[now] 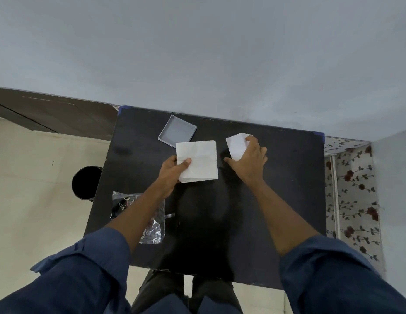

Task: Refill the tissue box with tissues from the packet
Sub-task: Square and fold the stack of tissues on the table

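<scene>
A black table (276, 189) is seen from above, pushed up against a pale grey wall (197, 53). A thick stack of white tissues (199, 162) is held just over the middle of the table. The stack is pinched at its near left corner by the left hand (175, 169), with the thumb pressed flat on top and the other fingers tucked out of sight under it.

Just behind the stack, near the wall, a shallow grey box part (177, 131) is set on the table with its hollow side up. One corner of it is covered by the stack. Whether it is the lid or the bottom of the tissue box cannot be told.

To the right of the stack, a white boxy thing (237, 145) is gripped by the right hand (249, 158). The fingers are curled over its far edge and the thumb is stretched out on the near left side. Most of it is hidden by the hand, so what it is cannot be told for sure.

A crinkly clear plastic packet (152, 230) is left lying at the near left edge of the table, partly under the left forearm. It looks flat. Dark blue sleeves (88, 268) are rolled up on both arms. A round black bin (85, 182) is seen on the pale floor to the left of the table.
</scene>
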